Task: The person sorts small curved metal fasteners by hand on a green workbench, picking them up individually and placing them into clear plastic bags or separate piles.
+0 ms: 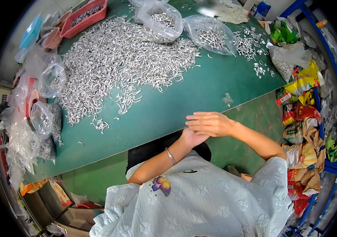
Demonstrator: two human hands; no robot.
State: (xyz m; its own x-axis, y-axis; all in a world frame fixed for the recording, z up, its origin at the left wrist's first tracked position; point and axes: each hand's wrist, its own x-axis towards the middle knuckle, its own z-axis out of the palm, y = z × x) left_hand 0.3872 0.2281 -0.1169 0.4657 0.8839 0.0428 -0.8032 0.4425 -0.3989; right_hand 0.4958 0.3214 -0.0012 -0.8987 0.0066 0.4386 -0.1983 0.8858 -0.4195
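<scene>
My hands meet at the front edge of the green table (pixel 168 112). My right hand (pixel 212 123) lies across my left hand (pixel 194 137), its fingers stretched out to the left. Beneath it, the left palm shows in part, while the left fingers are covered. Whether anything lies between the two hands is hidden. A silvery bangle (pixel 171 156) circles my left wrist. Farther off on the table spreads a broad heap of small curved silvery metal pieces (pixel 117 59). A few stray pieces (pixel 100 125) lie at its near edge, to the left of my hands.
Open clear bags of metal parts (pixel 210 37) stand along the back. A red tray (pixel 83 17) is at the far left. More plastic bags (pixel 50 118) line the left edge. Blue shelving (pixel 336 168) and colourful sacks (pixel 300 154) stand at the right.
</scene>
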